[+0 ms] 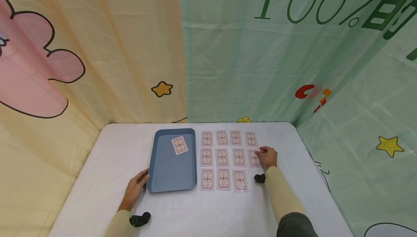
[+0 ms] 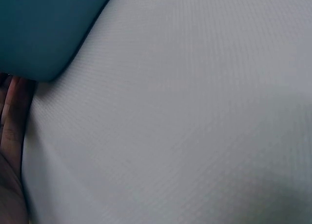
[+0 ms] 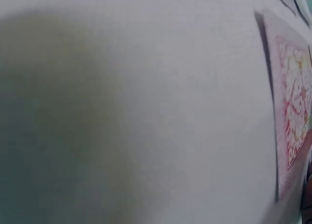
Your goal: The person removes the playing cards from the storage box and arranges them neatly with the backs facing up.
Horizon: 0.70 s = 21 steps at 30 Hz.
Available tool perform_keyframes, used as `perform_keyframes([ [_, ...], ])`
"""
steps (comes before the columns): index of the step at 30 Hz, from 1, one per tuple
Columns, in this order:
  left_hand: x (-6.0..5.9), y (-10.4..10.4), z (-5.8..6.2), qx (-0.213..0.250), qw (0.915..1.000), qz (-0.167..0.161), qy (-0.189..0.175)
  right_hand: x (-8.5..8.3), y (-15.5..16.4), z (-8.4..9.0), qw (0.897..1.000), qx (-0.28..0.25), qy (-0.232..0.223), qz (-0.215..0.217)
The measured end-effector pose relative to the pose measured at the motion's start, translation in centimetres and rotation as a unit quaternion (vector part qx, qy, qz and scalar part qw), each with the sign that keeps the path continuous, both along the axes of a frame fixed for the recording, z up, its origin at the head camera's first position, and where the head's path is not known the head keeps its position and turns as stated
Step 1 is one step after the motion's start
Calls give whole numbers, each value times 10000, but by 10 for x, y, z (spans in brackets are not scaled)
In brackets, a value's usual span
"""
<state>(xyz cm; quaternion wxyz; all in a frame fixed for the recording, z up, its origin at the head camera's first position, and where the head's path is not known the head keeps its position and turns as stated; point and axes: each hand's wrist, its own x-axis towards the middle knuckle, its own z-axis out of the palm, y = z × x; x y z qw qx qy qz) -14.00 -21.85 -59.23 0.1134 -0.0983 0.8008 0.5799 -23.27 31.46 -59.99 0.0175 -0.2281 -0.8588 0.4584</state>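
Observation:
Several face-down playing cards with pink patterned backs lie in three rows on the white table (image 1: 107, 157). My right hand (image 1: 262, 154) is on the card at the right end of the middle row (image 1: 253, 159), fingers curled on its edge. In the right wrist view this card (image 3: 292, 116) shows close up, with a dark shadow under its edge. A blue tray (image 1: 163, 179) stands left of the rows and holds one card (image 1: 179, 145) near its far side. My left hand (image 1: 143, 177) rests against the tray's near left corner, and its fingers (image 2: 12, 121) lie straight beside the tray (image 2: 44, 33).
Printed fabric curtains close in the table at the back and both sides. The bottom row of cards has a bare spot at its right end (image 1: 257, 190). Small black wrist devices (image 1: 140, 219) sit on both forearms.

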Motion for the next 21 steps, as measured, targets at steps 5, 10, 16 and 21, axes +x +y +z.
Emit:
perform_keyframes([
  [5, 0, 0, 0, 32, 10000, -12, 13, 3, -10, 12, 9994, 1, 299, -182],
  [10, 0, 0, -1, 10, 10000, 22, 79, 1, -31, 29, 9967, 63, 796, 125],
  [16, 2, -1, -1, 22, 10000, 4, 33, 0, -63, 40, 9945, -191, 914, 482],
  [21, 1, 0, -1, 38, 10000, 9, 43, -4, -87, 42, 9896, -418, 1019, 930],
])
